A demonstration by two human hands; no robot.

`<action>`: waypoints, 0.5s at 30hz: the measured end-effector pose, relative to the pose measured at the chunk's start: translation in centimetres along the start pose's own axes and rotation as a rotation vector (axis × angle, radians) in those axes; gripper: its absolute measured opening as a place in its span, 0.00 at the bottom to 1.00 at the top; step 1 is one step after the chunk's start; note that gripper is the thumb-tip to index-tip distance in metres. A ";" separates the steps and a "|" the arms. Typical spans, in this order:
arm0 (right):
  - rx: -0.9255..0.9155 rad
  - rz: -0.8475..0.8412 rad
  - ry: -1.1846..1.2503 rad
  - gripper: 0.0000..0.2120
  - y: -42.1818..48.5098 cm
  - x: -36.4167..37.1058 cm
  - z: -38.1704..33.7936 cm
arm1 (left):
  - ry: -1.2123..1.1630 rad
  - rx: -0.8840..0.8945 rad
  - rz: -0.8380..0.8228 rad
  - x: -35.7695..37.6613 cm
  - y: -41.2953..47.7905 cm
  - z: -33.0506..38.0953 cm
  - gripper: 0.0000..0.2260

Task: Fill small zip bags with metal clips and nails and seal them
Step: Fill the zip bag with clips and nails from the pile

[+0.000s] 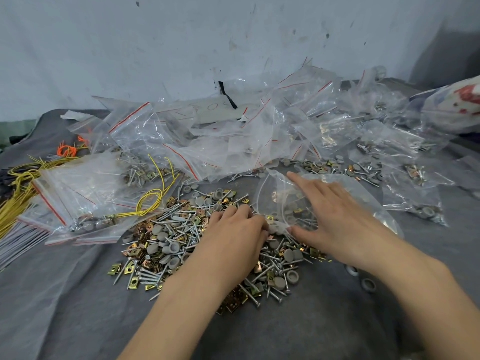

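Note:
A loose pile of gold metal clips, silver screws and grey caps [166, 245] lies on the grey cloth [65, 307] in the middle. My left hand [236, 229] sits on the pile's right part with fingers curled down into the pieces; what it holds is hidden. My right hand [335, 216] lies flat with fingers spread on a clear plastic bag [283, 201] that has a few clips and caps inside. The bag's mouth faces my left hand.
A heap of empty red-striped zip bags [220, 141] fills the back. Filled bags [78, 201] lie at left beside yellow wires [23, 188] and orange ties [66, 150]. More filled bags [413, 175] sit at right. A wall stands close behind.

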State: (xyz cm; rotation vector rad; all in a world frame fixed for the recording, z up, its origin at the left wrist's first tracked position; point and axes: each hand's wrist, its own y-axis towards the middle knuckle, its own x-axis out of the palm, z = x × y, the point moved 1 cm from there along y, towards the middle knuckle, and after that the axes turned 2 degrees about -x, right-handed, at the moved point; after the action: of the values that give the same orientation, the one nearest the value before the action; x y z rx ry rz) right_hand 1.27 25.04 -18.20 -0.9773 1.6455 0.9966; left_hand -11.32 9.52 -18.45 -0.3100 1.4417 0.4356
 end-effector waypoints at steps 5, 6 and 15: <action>0.001 -0.009 0.010 0.45 -0.1 -0.1 0.0 | 0.049 -0.070 -0.005 0.0 0.5 0.8 0.14; 0.003 -0.013 0.014 0.45 -0.1 -0.1 0.0 | 0.048 -0.076 -0.008 -0.1 0.6 0.9 0.14; 0.001 -0.016 0.011 0.45 -0.2 -0.3 0.1 | -0.024 -0.085 -0.059 -0.4 0.7 1.2 0.10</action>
State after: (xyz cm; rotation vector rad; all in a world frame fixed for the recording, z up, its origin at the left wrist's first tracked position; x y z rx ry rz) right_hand 1.53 25.08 -17.98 -0.9957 1.6444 0.9817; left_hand -10.60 10.71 -17.84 -0.4132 1.3890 0.4516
